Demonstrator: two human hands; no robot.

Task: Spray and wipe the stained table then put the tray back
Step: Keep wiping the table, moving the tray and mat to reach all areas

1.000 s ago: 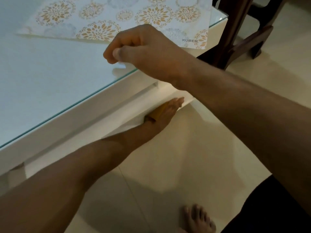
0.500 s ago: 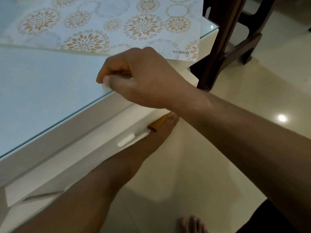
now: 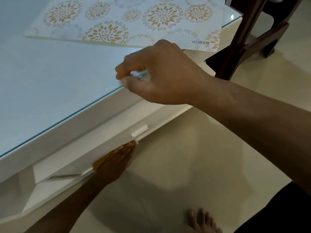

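The white table has a glass top (image 3: 50,81). At its near edge my right hand (image 3: 165,76) pinches a small pale thing between thumb and fingertips; what it is I cannot tell. Below, my left hand (image 3: 116,163) lies flat with straight fingers and presses an orange cloth (image 3: 101,163) against the white lower ledge (image 3: 70,158) of the table. Most of the cloth is hidden under the hand. No tray or spray bottle is in view.
A floral-patterned mat (image 3: 134,19) marked KUBER lies at the far side of the glass top. A small white tab (image 3: 139,132) sticks out of the ledge. Dark wooden furniture legs (image 3: 249,39) stand at the right. My bare foot (image 3: 202,221) is on the tiled floor.
My left hand has slid the orange cloth along the lower ledge toward me, from beyond the white tab to this side of it. My right hand stays at the glass edge.
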